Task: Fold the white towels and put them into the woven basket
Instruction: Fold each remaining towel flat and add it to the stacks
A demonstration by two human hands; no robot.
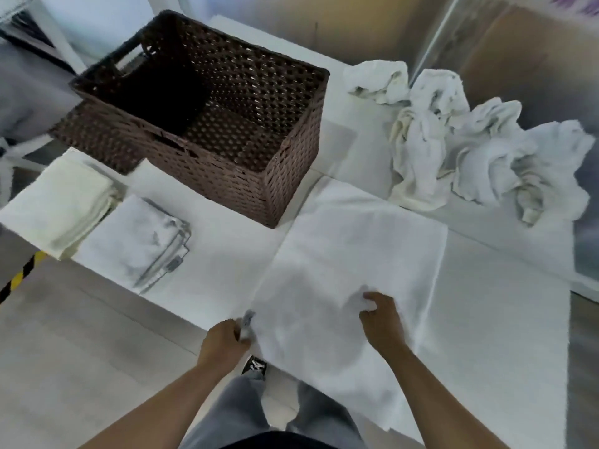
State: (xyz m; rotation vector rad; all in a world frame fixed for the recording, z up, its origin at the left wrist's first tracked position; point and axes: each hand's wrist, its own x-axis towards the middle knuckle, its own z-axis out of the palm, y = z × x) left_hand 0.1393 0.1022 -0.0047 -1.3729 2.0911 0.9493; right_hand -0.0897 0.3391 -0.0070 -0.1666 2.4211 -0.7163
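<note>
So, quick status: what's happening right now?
Left hand and right hand both pinch the flat towel. Basket empty. Crumpled pile waiting, nothing in the way.

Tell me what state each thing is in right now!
Brown woven basket: upright, empty.
Flat white towel: spread out, near edge gripped by both hands.
Left hand: pinching towel's corner.
Right hand: pinching towel's edge.
Cream folded towel: folded, outside basket.
White folded towel: folded, outside basket.
Crumpled white towels: unfolded heap.
</note>
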